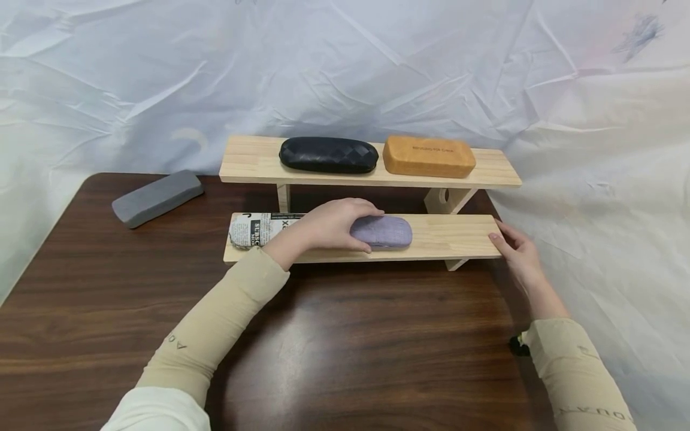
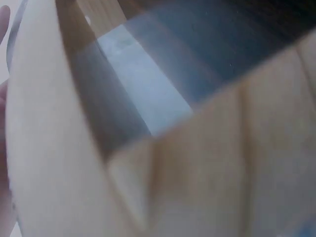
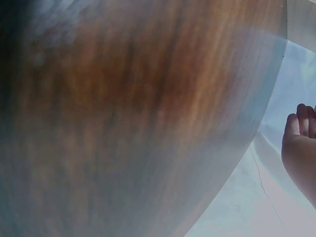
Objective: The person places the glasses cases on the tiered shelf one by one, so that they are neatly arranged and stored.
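Observation:
In the head view a purple glasses case [image 1: 384, 231] lies near the middle of the lower board [image 1: 453, 230] of a two-tier wooden shelf. My left hand [image 1: 336, 224] grips its left end, fingers behind and thumb in front. Beside it, partly behind that hand, sits a newspaper-print glasses case [image 1: 249, 230]. My right hand [image 1: 520, 254] holds the right end of the lower board, thumb at the top front corner and fingers at the side. Only part of the right hand [image 3: 301, 138] enters the right wrist view. Pale, blurred wood [image 2: 207, 168] fills much of the left wrist view.
The upper board [image 1: 250, 158] carries a black quilted glasses case [image 1: 329, 154] and a tan glasses case [image 1: 428, 157]. A grey glasses case [image 1: 158, 197] lies at the back left of the dark wooden table [image 1: 345, 347]. White sheeting [image 1: 345, 66] hangs behind and along the right.

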A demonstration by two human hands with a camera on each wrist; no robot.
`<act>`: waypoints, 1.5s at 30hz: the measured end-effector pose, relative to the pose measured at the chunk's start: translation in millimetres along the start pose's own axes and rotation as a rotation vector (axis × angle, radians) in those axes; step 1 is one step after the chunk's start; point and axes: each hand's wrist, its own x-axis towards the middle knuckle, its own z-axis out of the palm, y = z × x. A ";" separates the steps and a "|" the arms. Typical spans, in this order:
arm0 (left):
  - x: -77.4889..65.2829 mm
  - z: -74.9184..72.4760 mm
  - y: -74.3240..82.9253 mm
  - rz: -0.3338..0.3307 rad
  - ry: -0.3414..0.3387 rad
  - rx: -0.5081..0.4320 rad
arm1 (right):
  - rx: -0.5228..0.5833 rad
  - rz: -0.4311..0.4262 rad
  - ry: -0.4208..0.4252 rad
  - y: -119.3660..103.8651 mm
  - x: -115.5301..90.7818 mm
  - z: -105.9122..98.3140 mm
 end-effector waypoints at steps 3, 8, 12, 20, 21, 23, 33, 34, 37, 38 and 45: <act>-5.4 -5.5 -0.7 -0.002 0.025 0.000 | -0.029 0.015 0.007 0.2 -0.8 0.7; -17.5 -16.7 -2.7 -0.003 0.057 0.019 | -0.019 0.039 0.013 0.9 -1.6 1.1; -29.9 -23.9 -8.5 -0.026 0.066 0.025 | 0.034 0.027 0.024 3.3 -1.8 -0.7; -59.6 -35.5 -28.6 -0.083 0.115 0.038 | -0.013 0.023 0.030 1.4 -4.8 -3.6; -64.2 -37.1 -31.0 -0.096 0.120 0.032 | -0.026 0.025 0.031 1.1 -4.9 -3.4; -74.2 -40.6 -35.1 -0.114 0.133 0.023 | -0.036 0.028 0.032 0.5 -5.3 -3.1; -128.4 -58.6 -57.7 -0.216 0.260 0.023 | 0.020 0.030 0.028 -1.5 -3.6 -2.8; -134.6 -60.8 -60.5 -0.224 0.280 0.019 | 0.025 0.032 0.027 -1.5 -3.2 -2.8; -153.1 -67.1 -68.3 -0.244 0.325 0.020 | 0.020 0.032 0.029 -2.1 -2.5 -1.7; -159.2 -68.8 -71.1 -0.251 0.335 0.025 | 0.024 0.031 0.029 -2.1 -2.2 -1.3; -197.6 -75.5 -96.3 -0.322 0.375 0.084 | 0.038 0.009 0.021 -2.4 -0.4 1.7</act>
